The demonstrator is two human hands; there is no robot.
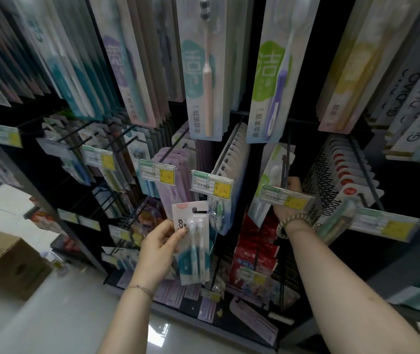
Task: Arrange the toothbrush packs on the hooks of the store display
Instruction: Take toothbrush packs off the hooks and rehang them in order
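left hand (161, 247): fingers and thumb clamped on the left edge of a two-brush toothbrush pack (194, 242). we hold the pack upright, near the middle of the display and just below a price label (210, 186); it is not on a hook. right hand (289, 200) reaches to the hook (283, 172) further right, beside a green-white pack (271, 175). its fingers are hidden behind another label (284, 197), so we cannot tell whether they are apart or clamped.

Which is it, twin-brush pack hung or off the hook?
Not hung: the left hand holds the twin-brush pack, nothing through its hole.
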